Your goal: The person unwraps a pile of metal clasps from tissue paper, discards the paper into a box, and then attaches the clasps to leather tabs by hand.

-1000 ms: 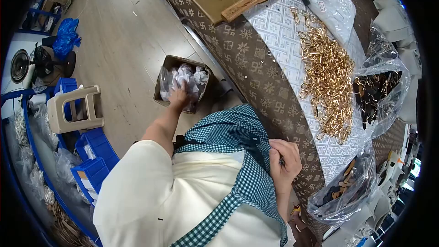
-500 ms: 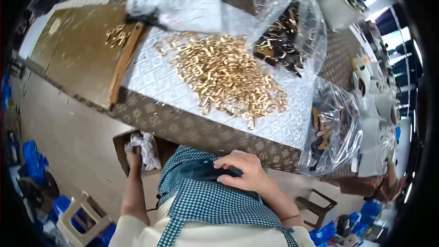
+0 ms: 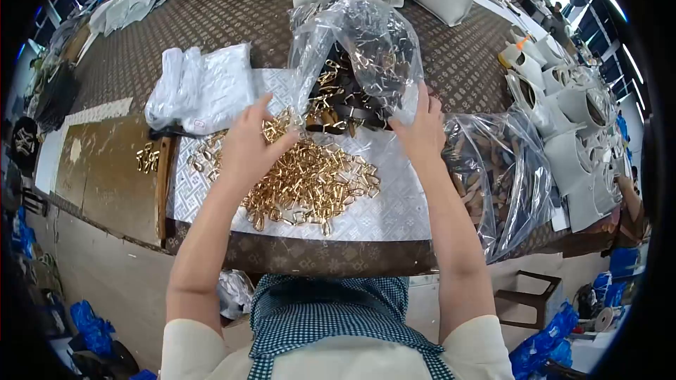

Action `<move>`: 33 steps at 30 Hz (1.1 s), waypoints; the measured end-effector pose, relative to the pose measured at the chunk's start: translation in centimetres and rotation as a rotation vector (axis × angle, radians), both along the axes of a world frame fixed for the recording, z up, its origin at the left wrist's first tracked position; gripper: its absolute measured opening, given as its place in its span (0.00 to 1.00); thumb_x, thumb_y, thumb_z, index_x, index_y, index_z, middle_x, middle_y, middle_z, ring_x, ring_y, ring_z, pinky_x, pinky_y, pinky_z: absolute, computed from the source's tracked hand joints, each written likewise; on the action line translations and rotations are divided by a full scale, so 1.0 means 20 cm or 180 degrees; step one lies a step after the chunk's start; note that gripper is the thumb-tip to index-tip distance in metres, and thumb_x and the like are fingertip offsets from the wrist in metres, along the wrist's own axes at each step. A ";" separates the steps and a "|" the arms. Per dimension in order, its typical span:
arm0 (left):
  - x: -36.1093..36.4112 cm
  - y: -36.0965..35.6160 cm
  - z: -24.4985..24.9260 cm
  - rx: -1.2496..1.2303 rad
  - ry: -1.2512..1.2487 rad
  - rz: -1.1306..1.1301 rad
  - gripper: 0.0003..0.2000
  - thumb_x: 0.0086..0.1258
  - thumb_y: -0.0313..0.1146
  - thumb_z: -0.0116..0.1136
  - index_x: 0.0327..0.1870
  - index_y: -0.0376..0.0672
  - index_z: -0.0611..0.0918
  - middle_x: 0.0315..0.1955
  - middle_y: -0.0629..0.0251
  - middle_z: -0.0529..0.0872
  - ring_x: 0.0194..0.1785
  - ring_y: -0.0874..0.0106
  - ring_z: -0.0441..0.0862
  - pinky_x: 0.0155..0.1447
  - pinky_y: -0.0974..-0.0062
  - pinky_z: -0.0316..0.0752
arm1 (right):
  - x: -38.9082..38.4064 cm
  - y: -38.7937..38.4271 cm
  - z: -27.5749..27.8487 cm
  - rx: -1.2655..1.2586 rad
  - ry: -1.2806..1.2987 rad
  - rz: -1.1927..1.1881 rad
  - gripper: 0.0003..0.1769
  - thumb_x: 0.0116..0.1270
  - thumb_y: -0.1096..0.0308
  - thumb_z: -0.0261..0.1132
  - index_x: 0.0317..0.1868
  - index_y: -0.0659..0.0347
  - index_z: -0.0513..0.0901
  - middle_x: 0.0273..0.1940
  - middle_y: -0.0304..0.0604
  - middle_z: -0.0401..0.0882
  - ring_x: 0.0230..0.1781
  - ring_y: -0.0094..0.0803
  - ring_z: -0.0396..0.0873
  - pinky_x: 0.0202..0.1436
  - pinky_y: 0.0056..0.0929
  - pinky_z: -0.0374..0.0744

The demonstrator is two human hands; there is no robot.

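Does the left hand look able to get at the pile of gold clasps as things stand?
Likely yes: the left hand is at the pile's left side with thumb and fingers spread, and no bag covers the gold clasps.

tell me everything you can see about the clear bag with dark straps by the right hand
The clear plastic bag looks thin, wrinkled and shiny. It lies on the table, its open mouth toward the person, just beyond the heap of gold-coloured clasps. Dark straps with gold-coloured metal fittings show at its mouth. Its upper film bulges loosely, catching glare. The right hand is at its right edge, seemingly touching it; whether it pinches the film is unclear.
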State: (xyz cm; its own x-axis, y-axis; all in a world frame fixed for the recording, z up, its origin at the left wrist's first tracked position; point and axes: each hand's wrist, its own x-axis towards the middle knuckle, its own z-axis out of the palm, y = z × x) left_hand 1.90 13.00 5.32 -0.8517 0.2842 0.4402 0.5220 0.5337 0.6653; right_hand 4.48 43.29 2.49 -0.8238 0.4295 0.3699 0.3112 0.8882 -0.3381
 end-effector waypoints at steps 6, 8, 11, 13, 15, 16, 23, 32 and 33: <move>-0.47 0.24 -0.17 -0.0587 -0.0538 0.0397 0.20 0.72 0.41 0.57 0.60 0.40 0.80 0.30 0.49 0.87 0.37 0.50 0.84 0.46 0.57 0.76 | -0.09 0.31 0.01 -0.0616 0.0767 0.0344 0.12 0.70 0.67 0.61 0.52 0.55 0.78 0.36 0.52 0.85 0.38 0.53 0.83 0.41 0.44 0.78; -0.53 0.23 -0.20 0.0077 -0.0682 0.0363 0.14 0.74 0.36 0.55 0.54 0.41 0.84 0.23 0.64 0.83 0.28 0.68 0.80 0.36 0.68 0.73 | -0.12 0.35 0.05 -0.0970 0.0849 0.0549 0.08 0.70 0.69 0.59 0.47 0.59 0.80 0.36 0.53 0.84 0.37 0.52 0.83 0.40 0.40 0.78; -0.57 0.21 -0.14 0.1339 -0.1311 0.0076 0.13 0.77 0.32 0.52 0.54 0.37 0.84 0.19 0.80 0.71 0.21 0.87 0.64 0.25 0.84 0.58 | -0.15 0.35 0.10 -0.1134 0.1034 0.0808 0.07 0.71 0.68 0.59 0.44 0.62 0.80 0.33 0.53 0.82 0.32 0.49 0.81 0.38 0.37 0.76; -0.57 0.19 0.00 0.1865 -0.1523 -0.0021 0.11 0.77 0.32 0.52 0.50 0.37 0.84 0.17 0.80 0.69 0.20 0.87 0.63 0.24 0.84 0.58 | -0.17 0.35 0.18 -0.1144 0.0874 0.0677 0.10 0.73 0.65 0.58 0.41 0.63 0.80 0.28 0.52 0.81 0.29 0.48 0.79 0.35 0.38 0.74; -0.62 0.18 0.11 0.1969 -0.1463 -0.0102 0.12 0.77 0.33 0.51 0.49 0.36 0.84 0.17 0.78 0.70 0.18 0.86 0.62 0.23 0.84 0.58 | -0.23 0.37 0.23 -0.1099 0.0779 0.0664 0.12 0.74 0.63 0.57 0.39 0.63 0.80 0.26 0.51 0.80 0.27 0.48 0.78 0.34 0.39 0.73; -0.67 0.17 0.14 0.2004 -0.1378 -0.0355 0.11 0.77 0.33 0.52 0.47 0.37 0.84 0.17 0.77 0.71 0.17 0.84 0.64 0.22 0.83 0.59 | -0.27 0.39 0.26 -0.1055 0.0765 0.0711 0.12 0.74 0.62 0.57 0.39 0.63 0.80 0.26 0.51 0.80 0.28 0.49 0.79 0.34 0.40 0.73; -1.09 0.32 0.63 0.1686 -0.1113 -0.0344 0.09 0.71 0.29 0.53 0.41 0.33 0.83 0.17 0.72 0.74 0.17 0.79 0.69 0.24 0.81 0.63 | -0.75 0.55 0.68 0.0339 0.0560 0.0576 0.18 0.73 0.56 0.55 0.38 0.61 0.83 0.34 0.59 0.84 0.40 0.59 0.82 0.45 0.50 0.78; -0.93 0.19 0.60 0.2290 -0.0465 -0.0525 0.10 0.74 0.29 0.54 0.49 0.33 0.83 0.19 0.72 0.76 0.19 0.82 0.70 0.23 0.84 0.62 | -0.46 0.73 0.67 -0.0730 0.1273 0.0572 0.19 0.76 0.57 0.55 0.36 0.63 0.84 0.19 0.41 0.77 0.19 0.27 0.76 0.29 0.30 0.74; -0.88 0.19 0.60 0.2302 -0.0566 -0.0496 0.10 0.74 0.29 0.54 0.49 0.34 0.83 0.19 0.73 0.76 0.19 0.82 0.70 0.22 0.83 0.63 | -0.40 0.72 0.65 -0.0811 0.1140 0.0658 0.18 0.76 0.58 0.55 0.37 0.63 0.84 0.19 0.41 0.77 0.19 0.27 0.76 0.28 0.30 0.73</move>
State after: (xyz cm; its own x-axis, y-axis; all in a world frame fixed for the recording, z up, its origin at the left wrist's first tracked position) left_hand -15.75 16.71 17.35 -0.9009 0.0998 0.4224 0.4078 -0.1383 0.9025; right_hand -3.57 57.62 15.45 -0.7416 0.3840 0.5500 -0.0386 0.7941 -0.6066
